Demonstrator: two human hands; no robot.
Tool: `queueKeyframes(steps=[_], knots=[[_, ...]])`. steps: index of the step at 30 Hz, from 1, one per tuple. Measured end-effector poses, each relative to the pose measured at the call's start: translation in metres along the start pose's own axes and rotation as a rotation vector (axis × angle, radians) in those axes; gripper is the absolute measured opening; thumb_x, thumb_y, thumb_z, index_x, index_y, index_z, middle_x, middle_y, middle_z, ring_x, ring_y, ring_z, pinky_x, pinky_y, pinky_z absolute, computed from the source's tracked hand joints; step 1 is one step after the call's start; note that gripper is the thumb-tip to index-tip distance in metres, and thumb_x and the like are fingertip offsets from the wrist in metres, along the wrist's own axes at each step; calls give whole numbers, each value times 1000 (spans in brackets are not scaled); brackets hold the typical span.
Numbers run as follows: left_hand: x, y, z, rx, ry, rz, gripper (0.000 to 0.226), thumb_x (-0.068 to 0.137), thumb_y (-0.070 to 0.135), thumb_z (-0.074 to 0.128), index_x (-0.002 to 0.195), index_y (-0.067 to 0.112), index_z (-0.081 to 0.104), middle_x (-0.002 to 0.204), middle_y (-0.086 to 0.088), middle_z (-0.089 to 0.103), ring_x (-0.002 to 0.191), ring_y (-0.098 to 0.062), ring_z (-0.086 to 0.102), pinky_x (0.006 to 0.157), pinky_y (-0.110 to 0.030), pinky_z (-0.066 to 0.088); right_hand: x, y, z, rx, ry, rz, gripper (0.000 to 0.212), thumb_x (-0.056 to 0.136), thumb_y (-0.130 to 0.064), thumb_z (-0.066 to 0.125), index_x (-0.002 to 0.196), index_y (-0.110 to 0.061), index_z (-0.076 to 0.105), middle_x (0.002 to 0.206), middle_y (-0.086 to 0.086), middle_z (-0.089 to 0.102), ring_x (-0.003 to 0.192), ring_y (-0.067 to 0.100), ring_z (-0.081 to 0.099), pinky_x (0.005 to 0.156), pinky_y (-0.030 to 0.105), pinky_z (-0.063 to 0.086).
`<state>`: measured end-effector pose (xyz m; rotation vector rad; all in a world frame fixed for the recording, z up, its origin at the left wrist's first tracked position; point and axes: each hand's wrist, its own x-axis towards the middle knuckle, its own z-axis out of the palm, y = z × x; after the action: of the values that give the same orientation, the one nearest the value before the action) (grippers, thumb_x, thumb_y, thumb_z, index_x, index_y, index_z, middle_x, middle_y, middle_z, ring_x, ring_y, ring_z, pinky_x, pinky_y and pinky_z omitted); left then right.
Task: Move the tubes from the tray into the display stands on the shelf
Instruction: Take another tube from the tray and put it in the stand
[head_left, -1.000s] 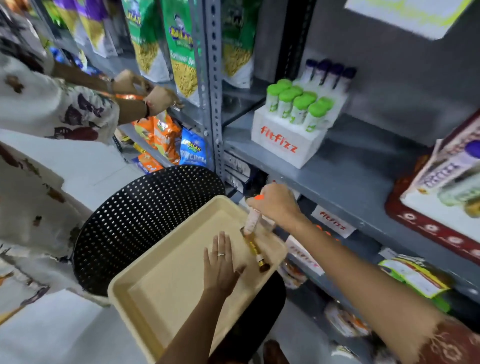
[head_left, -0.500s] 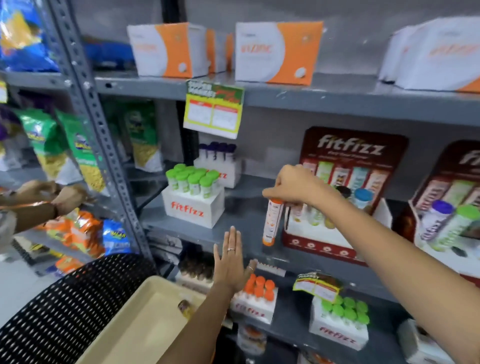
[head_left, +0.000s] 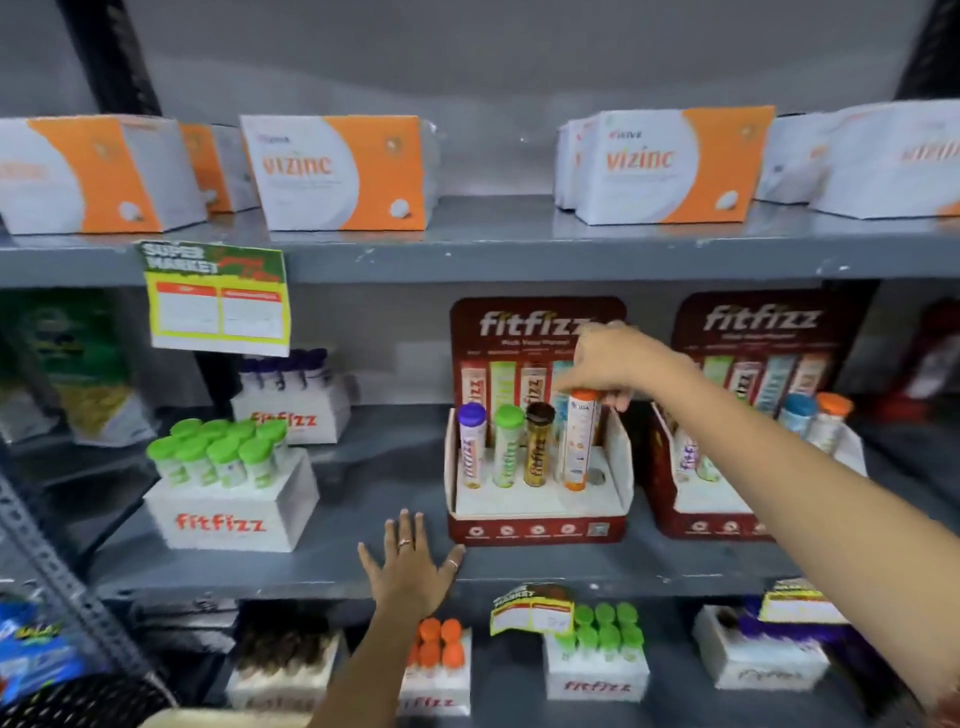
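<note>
One upright orange-capped tube (head_left: 577, 441), cap up.

Right hand (head_left: 608, 364) grips orange-capped tube (head_left: 577, 441) upright in red display stand (head_left: 537, 527), apparently seated.

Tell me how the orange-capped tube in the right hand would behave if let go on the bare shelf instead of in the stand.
The tall, narrow orange-capped tube would probably tip easily, given its small base. Being round, it would likely roll along the flat grey metal shelf once down. It looks stiff: the right hand holds it by the cap alone without it bending.
</note>
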<state>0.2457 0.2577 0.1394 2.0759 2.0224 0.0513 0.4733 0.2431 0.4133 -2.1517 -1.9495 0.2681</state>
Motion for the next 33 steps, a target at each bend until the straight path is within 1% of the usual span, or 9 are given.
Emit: queueKeyframes(steps=[5, 6, 9, 10, 13, 16, 23, 25, 33], knots=[[0, -1, 0, 21, 0, 3, 83, 89, 71, 18, 150, 19, -5, 161, -1, -10, 147, -23, -10, 115, -60, -3, 1, 12, -11, -2, -54, 70, 28, 69, -27, 76, 65, -11, 54, 64, 9, 61, 45, 22, 65, 46, 29, 59], [-1, -1, 0, 23, -1, 4, 83, 89, 71, 17, 150, 19, -5, 161, -1, -10, 147, -23, -10, 115, -60, -3, 0, 12, -12, -5, -65, 79, 25, 69, -25, 76, 70, -9, 56, 64, 9, 62, 46, 22, 65, 46, 28, 59], [-1, -1, -1, 28, -4, 10, 82, 90, 70, 17, 150, 19, -5, 160, -2, -10, 147, -23, -10, 115, -59, -3, -2, 12, -15, -28, -108, 101, 23, 73, -18, 75, 85, -3, 62, 70, 9, 63, 45, 18, 65, 36, 20, 53], [-1, -1, -2, 30, -4, 12, 82, 90, 70, 17, 150, 19, -5, 160, -3, -10, 147, -24, -10, 115, -59, -3, -3, 12, -16, -28, -118, 103, 24, 74, -16, 74, 90, -2, 63, 74, 10, 64, 49, 19, 66, 36, 21, 54], [-2, -1, -2, 35, 0, 15, 81, 90, 69, 17, 150, 19, -5, 161, -3, -9, 147, -24, -9, 115, -59, -3, -6, 13, -14, -16, -114, 101, 27, 76, -7, 72, 100, 1, 63, 94, 17, 68, 71, 27, 72, 55, 27, 59], [-2, -1, -1, 39, 9, 16, 81, 90, 69, 17, 150, 19, -4, 161, -3, -8, 147, -25, -8, 115, -59, -3, -6, 15, -8, -19, -85, 98, 23, 77, -1, 70, 100, 0, 64, 100, 17, 68, 76, 26, 70, 69, 32, 62], [-2, 1, -2, 44, 6, 10, 81, 89, 70, 16, 150, 20, -5, 161, -3, -9, 147, -24, -8, 114, -60, -3, 0, 25, 14, -81, -20, 122, 44, 75, 5, 67, 118, -3, 57, 117, 16, 56, 95, 28, 64, 83, 35, 58], [-3, 2, -2, 52, 11, 8, 81, 89, 70, 16, 150, 20, -4, 161, -3, -8, 147, -25, -8, 115, -60, -3, 1, 27, 18, -83, -11, 114, 43, 76, 4, 68, 117, -4, 57, 116, 15, 55, 94, 27, 63, 84, 35, 57], [-6, 4, -5, 69, 8, 1, 80, 90, 69, 16, 150, 20, -5, 161, -4, -8, 147, -26, -8, 115, -59, -3, 5, 31, 27, -62, 16, 75, 30, 79, 0, 69, 109, -8, 65, 118, 11, 59, 84, 21, 56, 72, 27, 50]])
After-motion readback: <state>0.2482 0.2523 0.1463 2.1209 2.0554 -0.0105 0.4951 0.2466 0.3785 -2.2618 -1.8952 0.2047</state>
